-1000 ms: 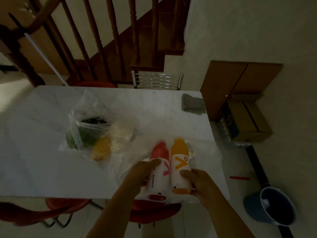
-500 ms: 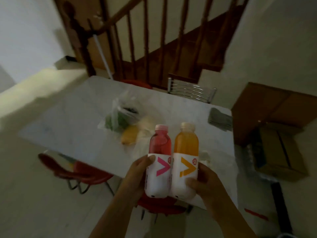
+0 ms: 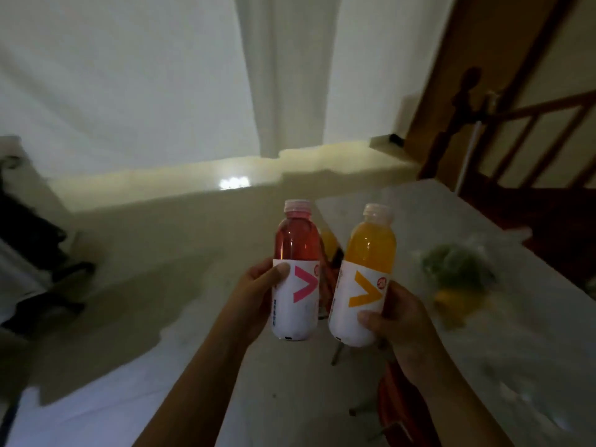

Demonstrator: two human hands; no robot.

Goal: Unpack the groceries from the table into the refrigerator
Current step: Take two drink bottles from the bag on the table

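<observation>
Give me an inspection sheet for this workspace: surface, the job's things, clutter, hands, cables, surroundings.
Surface: pale marble table, at the right of the view.
Job's things: red drink bottle and orange drink bottle, both upright, capped, held apart in the air; clear bag of produce lying on the table, blurred.
Clutter: nothing seen.
Hands: left hand holds the red drink bottle at its label; right hand holds the orange drink bottle at its label. Each grip wraps the bottle.
Cables: nothing seen.
Surroundings: white wall, wooden stair railing, red chair below the right hand. No refrigerator in view.
</observation>
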